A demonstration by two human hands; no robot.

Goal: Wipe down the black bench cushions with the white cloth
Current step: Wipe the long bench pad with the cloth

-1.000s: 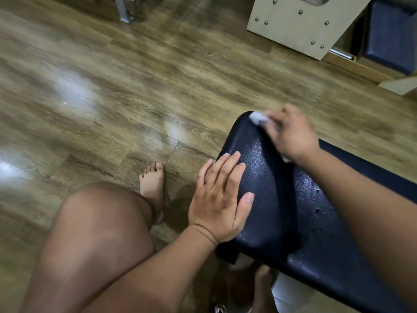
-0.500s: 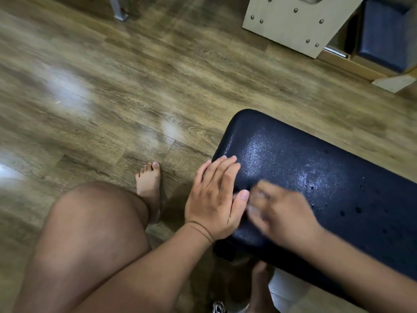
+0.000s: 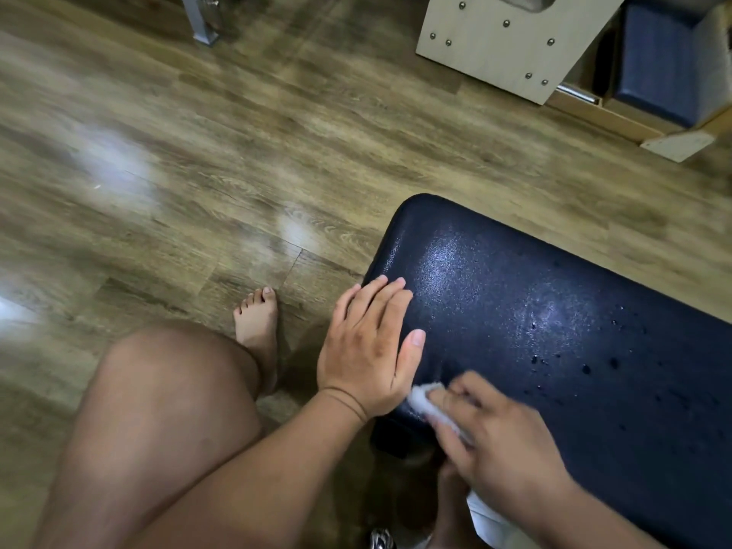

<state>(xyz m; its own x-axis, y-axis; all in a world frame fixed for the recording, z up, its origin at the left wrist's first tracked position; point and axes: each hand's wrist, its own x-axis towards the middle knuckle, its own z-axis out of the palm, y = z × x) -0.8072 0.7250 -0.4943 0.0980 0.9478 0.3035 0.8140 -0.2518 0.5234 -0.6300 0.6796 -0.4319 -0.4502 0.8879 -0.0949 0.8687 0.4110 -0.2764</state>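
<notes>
The wooden floor [image 3: 237,160] is seen bare and glossy around the work area, with bright reflections on it. The black bench cushion [image 3: 554,311] lies at the right of the view; its near end is rounded, and droplets and a wet sheen are visible across its top. The left hand [image 3: 368,350] is laid flat, fingers together and gripping nothing, on the cushion's end nearest the knee. The right hand [image 3: 499,441] is closed on the white cloth [image 3: 426,396], which is bunched small and pressed against the cushion's near edge, just beside the left thumb base.

Risks are judged as follows. Droplets further along the cushion could be left behind if strokes are kept to this end. Liquid could be pushed over the edge onto the floor beside the bare foot [image 3: 257,318], and a slip could result. The cloth, being bunched so small, may saturate and smear rather than lift moisture. The bracing hand covers a patch that could be missed.

No brand, label or legible writing is found on the cushion, the cloth, or the pale studded wooden panel [image 3: 503,45] at the top.
</notes>
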